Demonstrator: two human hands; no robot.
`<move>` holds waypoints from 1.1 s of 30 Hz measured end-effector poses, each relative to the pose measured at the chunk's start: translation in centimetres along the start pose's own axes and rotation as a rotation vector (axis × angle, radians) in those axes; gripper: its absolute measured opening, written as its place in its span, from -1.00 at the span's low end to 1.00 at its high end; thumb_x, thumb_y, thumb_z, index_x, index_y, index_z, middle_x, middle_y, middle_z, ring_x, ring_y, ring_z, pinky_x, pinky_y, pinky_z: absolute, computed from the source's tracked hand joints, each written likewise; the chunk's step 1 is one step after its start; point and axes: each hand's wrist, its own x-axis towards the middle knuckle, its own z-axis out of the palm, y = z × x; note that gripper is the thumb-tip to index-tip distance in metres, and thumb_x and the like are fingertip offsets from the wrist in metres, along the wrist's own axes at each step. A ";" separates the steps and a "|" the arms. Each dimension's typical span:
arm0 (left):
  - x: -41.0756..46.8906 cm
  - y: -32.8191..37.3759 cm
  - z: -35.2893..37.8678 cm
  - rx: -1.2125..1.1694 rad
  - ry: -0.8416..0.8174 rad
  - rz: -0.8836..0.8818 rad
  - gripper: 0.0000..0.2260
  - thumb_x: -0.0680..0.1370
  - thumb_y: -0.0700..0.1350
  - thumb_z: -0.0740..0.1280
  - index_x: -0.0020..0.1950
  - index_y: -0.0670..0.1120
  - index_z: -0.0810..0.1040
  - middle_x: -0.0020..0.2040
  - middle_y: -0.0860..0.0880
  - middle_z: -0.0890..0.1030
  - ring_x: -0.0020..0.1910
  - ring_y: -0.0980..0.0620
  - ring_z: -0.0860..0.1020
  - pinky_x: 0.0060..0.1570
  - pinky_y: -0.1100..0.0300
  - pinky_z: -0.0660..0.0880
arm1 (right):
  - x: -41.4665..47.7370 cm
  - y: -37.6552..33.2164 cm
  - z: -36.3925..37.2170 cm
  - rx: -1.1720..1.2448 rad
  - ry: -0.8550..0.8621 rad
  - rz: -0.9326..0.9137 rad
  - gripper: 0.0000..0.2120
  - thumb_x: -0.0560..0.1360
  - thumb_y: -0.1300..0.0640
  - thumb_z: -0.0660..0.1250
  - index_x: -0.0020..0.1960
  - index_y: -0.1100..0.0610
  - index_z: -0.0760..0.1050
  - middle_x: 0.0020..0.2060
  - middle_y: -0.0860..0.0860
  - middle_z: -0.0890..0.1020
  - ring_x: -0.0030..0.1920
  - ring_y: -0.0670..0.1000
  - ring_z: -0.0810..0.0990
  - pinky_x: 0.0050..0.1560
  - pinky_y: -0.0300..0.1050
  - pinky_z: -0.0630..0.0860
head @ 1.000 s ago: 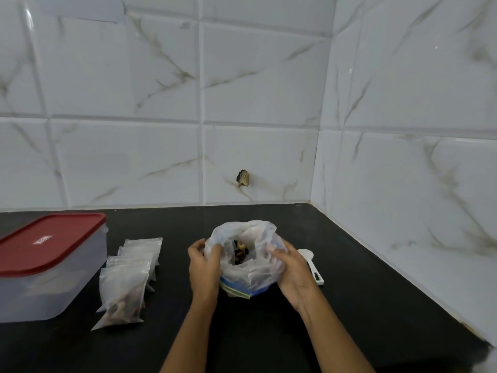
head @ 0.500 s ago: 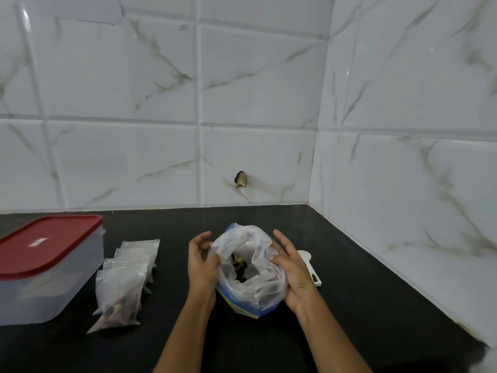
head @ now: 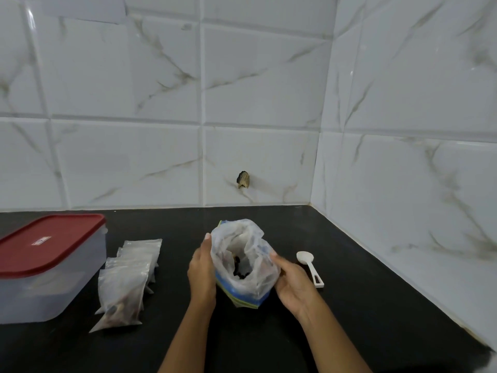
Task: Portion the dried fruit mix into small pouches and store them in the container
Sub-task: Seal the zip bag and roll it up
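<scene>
Plastic fruit bag (head: 259, 281), mouth open, gripped by left hand (head: 201, 271), right hand (head: 293, 281)

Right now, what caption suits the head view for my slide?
Left hand and right hand hold the open fruit bag between filled pouches and a spoon.

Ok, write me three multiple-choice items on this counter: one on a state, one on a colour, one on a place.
1. The fruit bag is: A) open-mouthed, held by the left hand and right hand; B) knotted shut; C) lying flat, untouched.
2. The container lid is: A) blue; B) red; C) white.
3. The white spoon lies: A) on the lid; B) in the right hand; C) on the counter, right of the bag.

Answers: 1 A, its mouth gapes between both hands; 2 B, the lid is plainly red; 3 C, it lies on the black counter beside the right hand.
</scene>
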 end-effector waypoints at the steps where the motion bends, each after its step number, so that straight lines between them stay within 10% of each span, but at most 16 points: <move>1: -0.1 0.0 0.0 0.009 0.008 0.064 -0.79 0.54 0.10 0.27 -0.01 -0.03 0.53 -0.05 -0.05 0.59 -0.07 -0.01 0.57 -0.06 0.07 0.53 | 0.0 0.1 0.1 -0.038 0.010 -0.023 -0.78 0.51 0.30 0.26 0.13 0.34 0.53 0.07 0.27 0.62 0.03 0.13 0.61 0.02 -0.04 0.54; 7: -0.3 0.2 -0.3 0.208 0.185 0.344 -0.77 0.48 -0.39 0.18 -0.03 -0.06 0.41 -0.12 -0.04 0.52 -0.14 -0.04 0.48 -0.26 0.18 0.39 | -0.1 0.0 0.4 -0.281 0.092 -0.306 -0.56 0.39 0.52 0.24 0.08 0.07 0.54 0.01 0.07 0.65 0.00 0.08 0.63 -0.03 0.00 0.59; 13: -1.1 0.4 -0.3 0.412 0.448 0.373 -0.73 0.47 -0.36 0.14 0.01 -0.04 0.47 -0.13 -0.01 0.49 -0.14 -0.06 0.43 -0.17 0.09 0.30 | -0.6 0.5 1.2 -0.780 0.254 -0.810 -0.47 0.41 0.50 0.20 0.04 -0.12 0.50 0.02 -0.12 0.58 0.04 -0.22 0.56 0.04 -0.39 0.49; 19: -0.6 0.3 -0.3 0.096 0.199 0.259 -0.80 0.56 -0.15 0.23 0.18 -0.06 0.43 0.04 -0.06 0.53 -0.07 -0.01 0.50 -0.13 0.06 0.46 | -0.2 -0.7 0.8 0.128 -0.023 -0.209 -0.65 0.37 0.24 0.37 0.12 0.30 0.45 0.11 0.24 0.60 0.08 0.12 0.62 0.13 -0.01 0.56; 24: -0.1 -0.3 0.1 -0.046 0.015 0.205 -0.68 0.58 -0.05 0.20 0.35 0.04 0.36 0.20 -0.04 0.49 0.10 -0.08 0.55 -0.20 0.02 0.59 | -0.7 -0.1 1.0 -0.155 -0.015 -0.270 -0.73 0.45 0.32 0.32 0.13 0.18 0.53 0.02 0.15 0.66 0.00 0.08 0.65 -0.01 -0.10 0.59; 33: -0.6 -1.0 0.5 0.067 -0.060 0.416 -0.37 0.41 -0.21 0.23 0.44 0.18 0.22 0.44 -0.03 0.31 0.35 -0.07 0.39 0.24 -0.09 0.45 | -0.8 0.5 1.2 -0.318 0.115 -0.344 -0.66 0.51 0.33 0.25 0.21 0.03 0.47 -0.04 0.05 0.61 -0.25 -0.02 0.54 -0.54 -0.29 0.38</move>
